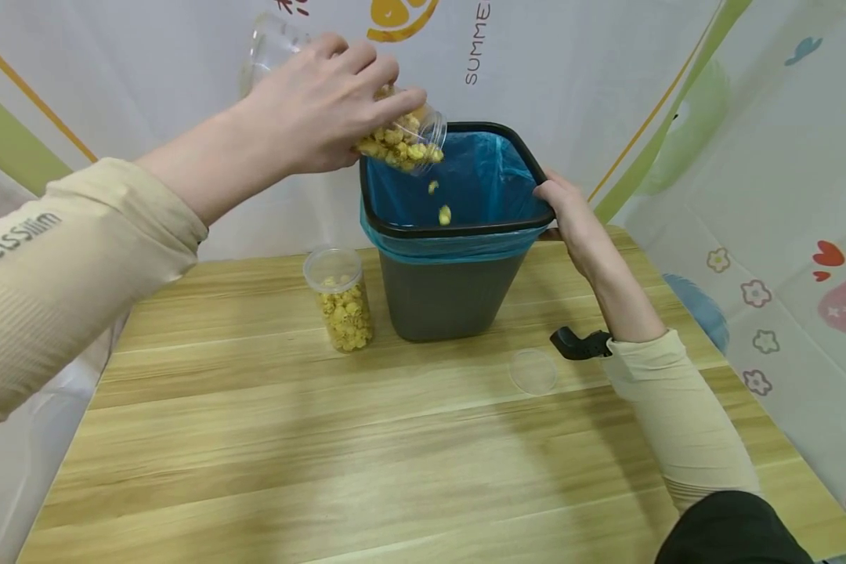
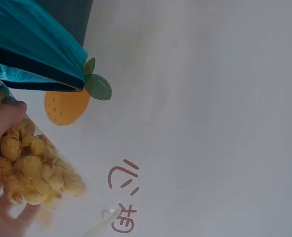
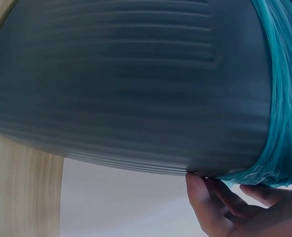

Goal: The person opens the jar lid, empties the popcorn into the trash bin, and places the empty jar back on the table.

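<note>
Tipping a clear, round jar (image 1: 410, 149) on its side, we hold it in our left hand (image 1: 331, 110), fingers curled round its smooth wall. Its mouth leans over the left part of the bin (image 1: 444, 301), and bumpy yellow popcorn (image 2: 32, 168) sits inside it. Two puffy bits (image 1: 445, 215) are in mid-air below the mouth. Our right hand (image 1: 569, 207) grips the right side of the bin's black rim (image 1: 458, 231). We see a dark gray bin, wide on top and thinner below, with ridges on its side. A thin, shiny, crinkly blue bag (image 1: 458, 250) lines it and folds over the top. Just left of the bin, another clear jar (image 1: 345, 313) of popcorn stands upright. Toward the right, a flat, see-through disc (image 1: 533, 372) lies on our stripy wood desk (image 1: 289, 454).
</note>
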A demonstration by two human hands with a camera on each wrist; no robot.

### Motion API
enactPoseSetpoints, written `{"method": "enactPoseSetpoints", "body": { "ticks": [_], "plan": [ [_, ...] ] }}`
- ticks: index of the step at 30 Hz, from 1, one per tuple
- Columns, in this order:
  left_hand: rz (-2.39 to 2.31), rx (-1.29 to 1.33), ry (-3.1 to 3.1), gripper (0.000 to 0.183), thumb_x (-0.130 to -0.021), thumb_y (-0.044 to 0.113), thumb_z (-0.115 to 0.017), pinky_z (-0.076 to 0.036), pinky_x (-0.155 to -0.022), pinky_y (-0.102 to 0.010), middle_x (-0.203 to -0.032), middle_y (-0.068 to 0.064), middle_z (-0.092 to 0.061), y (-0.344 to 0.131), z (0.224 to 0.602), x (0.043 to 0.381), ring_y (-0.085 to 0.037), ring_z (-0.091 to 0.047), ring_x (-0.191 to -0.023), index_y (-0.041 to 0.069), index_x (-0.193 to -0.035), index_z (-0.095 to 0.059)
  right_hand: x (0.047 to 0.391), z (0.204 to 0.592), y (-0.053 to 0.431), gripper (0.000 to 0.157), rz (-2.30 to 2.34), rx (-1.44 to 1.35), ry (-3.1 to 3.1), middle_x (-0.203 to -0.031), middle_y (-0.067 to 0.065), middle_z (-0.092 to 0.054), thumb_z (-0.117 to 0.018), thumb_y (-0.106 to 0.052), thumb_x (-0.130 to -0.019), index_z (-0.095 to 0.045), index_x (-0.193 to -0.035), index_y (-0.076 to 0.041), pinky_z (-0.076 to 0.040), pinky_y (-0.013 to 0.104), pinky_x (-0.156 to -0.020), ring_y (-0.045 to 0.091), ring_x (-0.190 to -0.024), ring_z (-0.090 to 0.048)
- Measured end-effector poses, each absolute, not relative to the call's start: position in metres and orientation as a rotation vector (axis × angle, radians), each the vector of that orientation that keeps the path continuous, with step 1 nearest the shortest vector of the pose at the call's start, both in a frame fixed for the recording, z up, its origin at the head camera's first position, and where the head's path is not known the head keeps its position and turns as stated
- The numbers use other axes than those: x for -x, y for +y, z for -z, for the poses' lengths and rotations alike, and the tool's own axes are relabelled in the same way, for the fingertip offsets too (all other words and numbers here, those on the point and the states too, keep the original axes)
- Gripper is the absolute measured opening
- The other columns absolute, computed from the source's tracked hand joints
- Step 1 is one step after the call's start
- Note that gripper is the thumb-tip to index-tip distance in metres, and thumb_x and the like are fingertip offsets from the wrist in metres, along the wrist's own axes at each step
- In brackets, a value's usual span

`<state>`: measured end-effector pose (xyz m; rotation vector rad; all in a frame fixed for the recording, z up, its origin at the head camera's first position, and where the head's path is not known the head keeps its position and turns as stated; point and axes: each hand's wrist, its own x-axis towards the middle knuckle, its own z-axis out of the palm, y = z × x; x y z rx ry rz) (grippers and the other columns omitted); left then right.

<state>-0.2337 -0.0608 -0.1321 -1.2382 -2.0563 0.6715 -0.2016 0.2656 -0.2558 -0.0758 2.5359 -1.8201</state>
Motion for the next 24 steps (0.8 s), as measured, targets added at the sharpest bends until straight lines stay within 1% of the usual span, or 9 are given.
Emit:
{"method": "enactPoseSetpoints", "body": {
  "ticks": [3,7,12,16,20,24],
  "plan": [
    [-0.705,1.238,-2.049,0.071,-0.086,0.012,-0.076,-0.053,-0.092,-0.054,-0.120,-0.026,-0.054,-0.0604,0.1310,0.2335,-0.043,-0.054,-0.106,0.008,-0.147,-0.039,0.2014,0.2560,0.2656,0.054,1.822,0.073,2.531,-0.143,0.005,-0.050,-0.035,-0.033,-0.100,-0.047,-0.153,-0.026,-0.049,0.033,-0.091,0.017,-0.116,-0.049],
    [-0.730,1.242,-2.027,0.071,-0.086,0.011,-0.075,-0.053,-0.092,-0.054,-0.121,-0.026,-0.055,-0.0606,0.1300,0.2337,-0.043,-0.054,-0.105,0.008,-0.148,-0.039,0.2008,0.2563,0.2659,0.055,1.818,0.075,2.539,-0.144,0.005,-0.050,-0.035,-0.033,-0.100,-0.047,-0.153,-0.027,-0.050,0.032,-0.090,0.017,-0.116,-0.050],
    [-0.767,1.251,-2.010,0.073,-0.085,0.009,-0.076,-0.052,-0.094,-0.053,-0.124,-0.027,-0.056,-0.0611,0.1286,0.2328,-0.043,-0.054,-0.107,0.008,-0.148,-0.040,0.2011,0.2558,0.2651,0.054,1.823,0.080,2.533,-0.143,0.005,-0.051,-0.035,-0.034,-0.100,-0.047,-0.152,-0.027,-0.050,0.031,-0.088,0.017,-0.115,-0.050],
    [-0.804,1.256,-1.999,0.074,-0.085,0.008,-0.077,-0.050,-0.098,-0.052,-0.127,-0.027,-0.055,-0.0601,0.1271,0.2314,-0.042,-0.053,-0.110,0.008,-0.148,-0.040,0.2013,0.2557,0.2649,0.054,1.824,0.078,2.527,-0.144,0.005,-0.050,-0.035,-0.034,-0.100,-0.047,-0.153,-0.028,-0.050,0.032,-0.089,0.018,-0.116,-0.050],
    [-0.852,1.256,-1.999,0.077,-0.084,0.009,-0.079,-0.049,-0.101,-0.052,-0.128,-0.027,-0.052,-0.0579,0.1260,0.2302,-0.042,-0.052,-0.113,0.009,-0.150,-0.038,0.2014,0.2558,0.2650,0.055,1.818,0.082,2.536,-0.146,0.006,-0.050,-0.035,-0.034,-0.100,-0.047,-0.153,-0.028,-0.051,0.033,-0.090,0.018,-0.118,-0.050],
    [-0.875,1.269,-1.989,0.078,-0.083,0.011,-0.081,-0.049,-0.102,-0.052,-0.128,-0.026,-0.051,-0.0568,0.1256,0.2301,-0.043,-0.053,-0.114,0.010,-0.149,-0.039,0.2012,0.2563,0.2659,0.056,1.806,0.080,2.551,-0.146,0.007,-0.049,-0.034,-0.035,-0.100,-0.046,-0.153,-0.027,-0.052,0.030,-0.087,0.018,-0.118,-0.050]
  ]
}}
